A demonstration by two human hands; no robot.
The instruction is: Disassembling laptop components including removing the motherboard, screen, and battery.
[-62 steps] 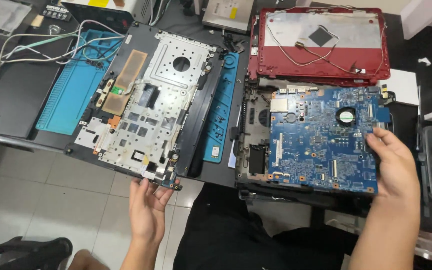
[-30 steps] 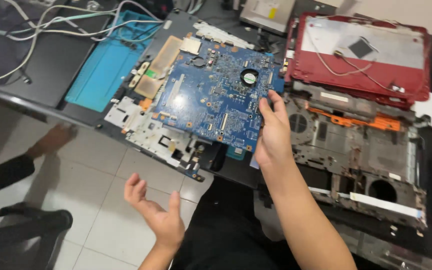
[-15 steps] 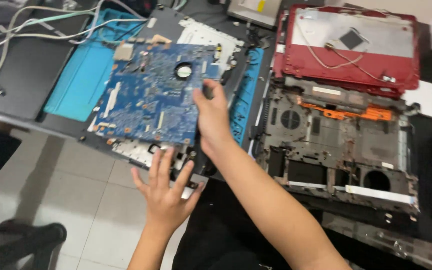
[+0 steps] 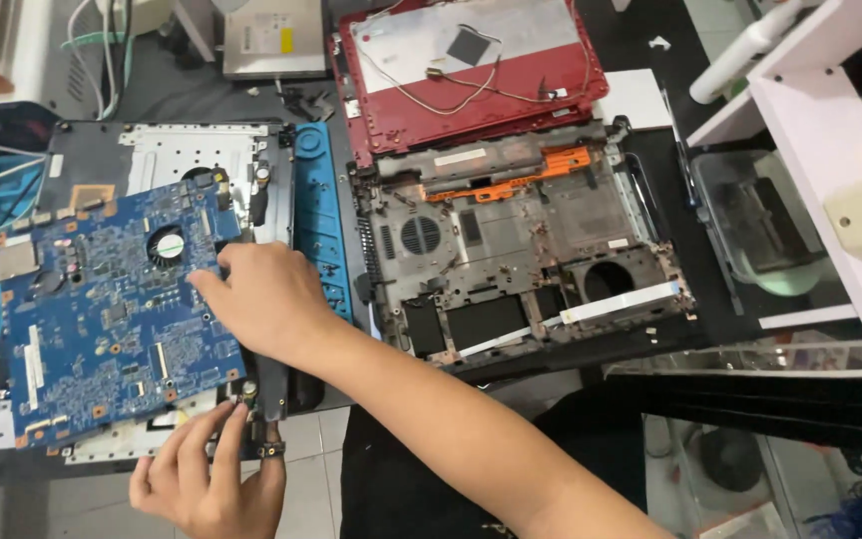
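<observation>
Right hand: the right hand point(image 4: 266, 299) lies flat on the right edge of the blue rectangular circuit board point(image 4: 112, 319), fingers pressed together and pointing left, not closed around it.
Left hand: the left hand point(image 4: 207, 484) is at the lower edge of the same board, fingers spread and slightly curled, fingertips touching the edge near the front of the table.
Board position: the blue circuit board rests tilted on top of the grey metal inner frame with silver plate point(image 4: 197, 160), at the left side of the table.
Right of the board: the blue plastic mat strip point(image 4: 316, 215), then the open grey laptop bottom case with round fan grille and orange part point(image 4: 511, 255); the right forearm crosses in front of its lower left corner.
Behind: the red laptop lid with thin wires point(image 4: 471, 75) and a silver flat drive point(image 4: 271, 40).
Far right: a white shelf point(image 4: 830, 150) and a clear plastic tray point(image 4: 750, 215).
Surface: the dark table point(image 4: 670, 160); below it a pale tiled floor point(image 4: 82, 509).
</observation>
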